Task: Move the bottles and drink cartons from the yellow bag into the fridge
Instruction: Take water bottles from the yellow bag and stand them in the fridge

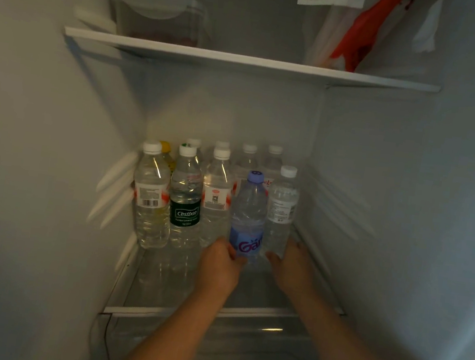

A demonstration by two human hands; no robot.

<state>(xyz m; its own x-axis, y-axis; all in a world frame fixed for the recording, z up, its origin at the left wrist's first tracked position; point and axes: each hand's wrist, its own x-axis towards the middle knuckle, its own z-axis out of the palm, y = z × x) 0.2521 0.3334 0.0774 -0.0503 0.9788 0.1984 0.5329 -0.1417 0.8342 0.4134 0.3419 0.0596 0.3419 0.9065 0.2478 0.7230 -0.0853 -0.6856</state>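
Observation:
Several water bottles stand in rows on the glass fridge shelf. At the front right a blue-tinted bottle with a purple cap stands upright, with my left hand curled against its lower left side. Beside it on the right is a clear bottle with a white cap. My right hand wraps its base, thumb between the two bottles and fingers on its right side. A Cestbon bottle with a dark green label stands further left. The yellow bag is out of view.
The upper shelf carries a clear lidded container at the left and a white-and-red plastic bag at the right. A transparent drawer lies below the glass shelf. The fridge walls close in on both sides.

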